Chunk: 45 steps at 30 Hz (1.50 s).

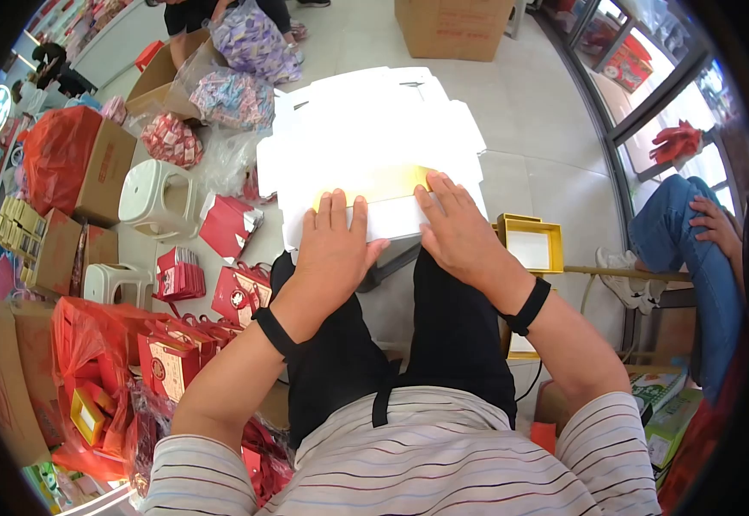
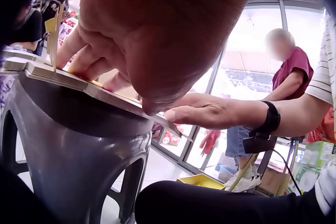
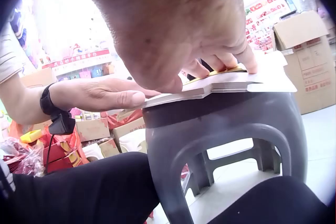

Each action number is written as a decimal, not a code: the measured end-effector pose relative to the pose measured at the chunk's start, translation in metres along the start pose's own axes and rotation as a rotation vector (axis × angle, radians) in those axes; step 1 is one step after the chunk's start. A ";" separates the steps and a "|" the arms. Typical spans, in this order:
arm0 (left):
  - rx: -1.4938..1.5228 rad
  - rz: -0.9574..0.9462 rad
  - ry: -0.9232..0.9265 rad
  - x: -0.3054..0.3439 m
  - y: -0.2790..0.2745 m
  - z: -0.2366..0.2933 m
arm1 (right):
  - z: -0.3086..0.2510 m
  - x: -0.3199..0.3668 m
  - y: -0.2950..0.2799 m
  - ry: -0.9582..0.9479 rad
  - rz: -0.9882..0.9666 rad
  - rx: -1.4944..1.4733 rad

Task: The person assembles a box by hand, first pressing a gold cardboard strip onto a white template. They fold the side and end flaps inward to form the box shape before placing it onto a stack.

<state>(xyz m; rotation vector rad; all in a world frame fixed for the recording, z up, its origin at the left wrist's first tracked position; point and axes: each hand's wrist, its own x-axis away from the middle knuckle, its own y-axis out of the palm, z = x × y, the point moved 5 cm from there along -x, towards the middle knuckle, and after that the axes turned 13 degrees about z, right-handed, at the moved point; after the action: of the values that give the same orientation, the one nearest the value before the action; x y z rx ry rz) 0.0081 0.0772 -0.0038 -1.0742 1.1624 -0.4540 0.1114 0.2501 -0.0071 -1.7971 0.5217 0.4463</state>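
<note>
A stack of flat white card sheets (image 1: 374,120) lies on a grey plastic stool (image 3: 226,124) in front of the knees. Across its near part runs a yellow strip (image 1: 379,182). My left hand (image 1: 333,249) rests on the near left edge, fingers extended, fingertips at the strip. My right hand (image 1: 464,232) presses the near right part the same way, its fingertips by the strip's right end. In the left wrist view a thin yellow flap (image 2: 53,37) stands upright beyond the left fingers. Neither palm's underside shows in the head view.
Yellow-rimmed boxes (image 1: 531,244) stand right of the stool. White stools (image 1: 158,199), red gift bags (image 1: 168,357) and cartons (image 1: 103,176) fill the left side. A seated person's jeans (image 1: 679,249) show at the right; another person bends over bags at the top.
</note>
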 end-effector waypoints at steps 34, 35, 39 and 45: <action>0.112 0.349 0.158 -0.101 -0.024 -0.100 | -0.025 -0.033 0.015 -0.209 0.131 0.034; 0.310 0.299 0.187 -0.092 -0.026 -0.081 | -0.025 -0.034 0.018 -0.197 0.131 0.033; 0.457 -0.026 0.191 -0.032 -0.034 -0.024 | -0.021 -0.035 0.015 -0.173 0.124 -0.055; 0.536 -0.111 -0.034 -0.021 -0.010 -0.062 | -0.001 -0.039 0.006 -0.025 0.053 -0.220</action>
<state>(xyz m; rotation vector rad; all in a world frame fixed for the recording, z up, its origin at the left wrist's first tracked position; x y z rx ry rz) -0.0533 0.0615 0.0158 -0.6756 0.8800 -0.7802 0.0759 0.2525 0.0102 -1.9883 0.5191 0.5805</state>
